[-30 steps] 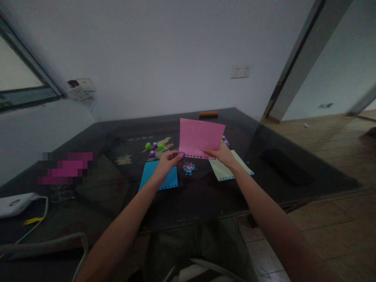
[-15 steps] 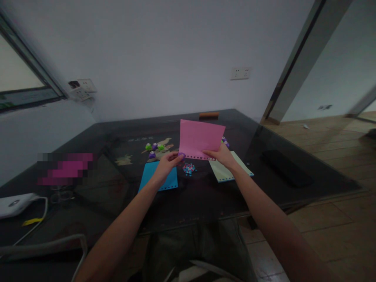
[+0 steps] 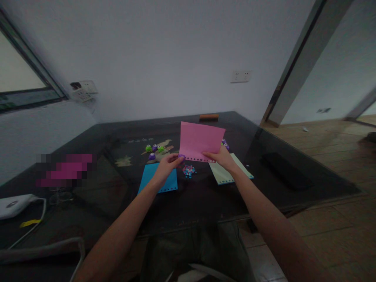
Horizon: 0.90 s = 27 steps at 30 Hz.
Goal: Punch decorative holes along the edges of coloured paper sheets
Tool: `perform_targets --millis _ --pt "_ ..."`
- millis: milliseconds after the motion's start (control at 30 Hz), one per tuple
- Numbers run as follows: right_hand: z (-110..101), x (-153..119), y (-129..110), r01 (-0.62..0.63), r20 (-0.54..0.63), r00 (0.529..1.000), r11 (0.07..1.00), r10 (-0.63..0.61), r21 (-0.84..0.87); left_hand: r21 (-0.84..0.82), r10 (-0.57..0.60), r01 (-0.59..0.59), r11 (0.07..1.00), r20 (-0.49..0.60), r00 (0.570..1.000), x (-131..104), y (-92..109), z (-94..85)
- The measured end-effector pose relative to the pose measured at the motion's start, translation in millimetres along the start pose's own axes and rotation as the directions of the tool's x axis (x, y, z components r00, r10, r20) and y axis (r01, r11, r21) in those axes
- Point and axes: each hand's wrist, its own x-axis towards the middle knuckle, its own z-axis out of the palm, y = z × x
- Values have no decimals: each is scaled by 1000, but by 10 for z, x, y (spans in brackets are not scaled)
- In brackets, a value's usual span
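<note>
A pink sheet with a row of punched holes along its lower edge is held up above the dark table. My left hand is closed on a small purple object at the sheet's lower left corner. The lower right part of the sheet is pinched in my right hand. Below the sheet lies a small pile of pink, blue and white bits. Blue paper rests under my left forearm, and pale yellow-green paper lies beneath my right hand.
Green and purple figures with eyes stand behind the blue paper; more purple ones show behind my right hand. A brown roll lies at the back. On the right is a black case, on the left a white device with a cable.
The whole view has shifted slightly, so the table's contents appear a little lower. Both hands keep their hold, with no clear movement of the sheet or the purple object.
</note>
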Motion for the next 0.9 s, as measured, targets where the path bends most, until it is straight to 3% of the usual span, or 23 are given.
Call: perform_targets --millis 900 --pt "6 -11 -11 1 10 1000 1000 -1 29 83 65 -66 994 9 998 -15 -7 -21"
